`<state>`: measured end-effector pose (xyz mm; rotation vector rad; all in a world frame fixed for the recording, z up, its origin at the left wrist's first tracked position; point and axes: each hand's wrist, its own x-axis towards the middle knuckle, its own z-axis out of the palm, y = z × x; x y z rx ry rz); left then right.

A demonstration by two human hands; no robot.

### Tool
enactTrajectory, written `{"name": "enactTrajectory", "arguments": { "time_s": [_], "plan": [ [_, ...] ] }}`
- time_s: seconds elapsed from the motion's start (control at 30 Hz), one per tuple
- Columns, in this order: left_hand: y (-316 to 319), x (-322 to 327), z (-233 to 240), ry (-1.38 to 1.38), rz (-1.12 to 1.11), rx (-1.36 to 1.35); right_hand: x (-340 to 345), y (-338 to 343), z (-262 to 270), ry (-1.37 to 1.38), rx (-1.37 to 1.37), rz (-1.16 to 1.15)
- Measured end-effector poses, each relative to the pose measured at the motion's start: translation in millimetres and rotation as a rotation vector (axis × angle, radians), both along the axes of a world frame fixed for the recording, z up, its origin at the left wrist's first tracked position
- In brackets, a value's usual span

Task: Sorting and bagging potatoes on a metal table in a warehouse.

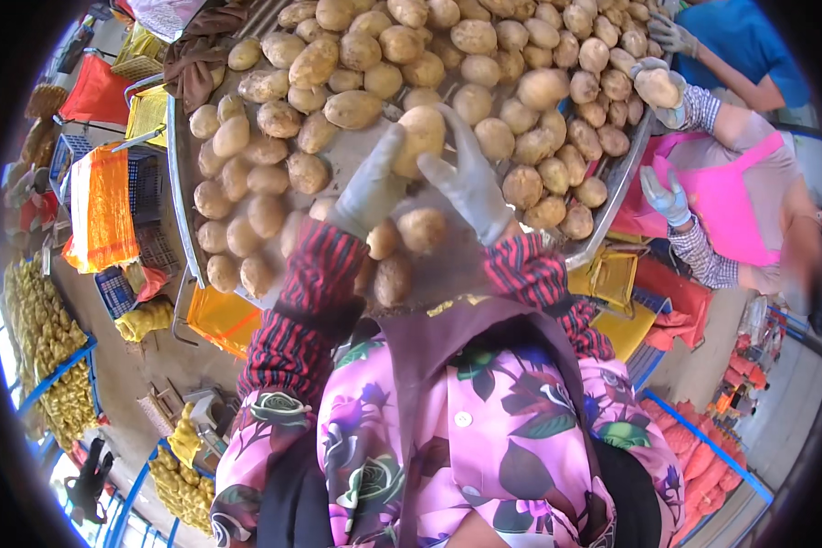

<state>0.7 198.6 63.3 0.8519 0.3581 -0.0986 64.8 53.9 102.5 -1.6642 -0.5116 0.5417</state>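
My left hand, in a pale work glove, holds a large potato above the sorting table. My right hand, gloved the same way, is beside that potato with thumb and fingers spread; whether its fingertips touch it I cannot tell. Many loose potatoes lie all round: a group on the left, a larger heap across the far side and more on the right. A few smaller ones lie between my forearms.
The metal rim bounds the table at the left. At the right, a co-worker in a pink apron holds a potato; another person's gloved hand rests by the heap. Crates with an orange sack and a yellow crate flank the table.
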Motion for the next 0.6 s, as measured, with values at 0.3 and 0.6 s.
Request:
{"name": "enactTrajectory", "arguments": {
  "time_s": [0.3,0.6],
  "plan": [
    [-59,-45,-6,-0.001,-0.046,0.264,-25,-44,-1,-0.174,-0.049,-0.046],
    [-200,-27,51,-0.064,-0.829,0.453,-62,-336,-47,0.633,0.534,-0.67]
  ]
}}
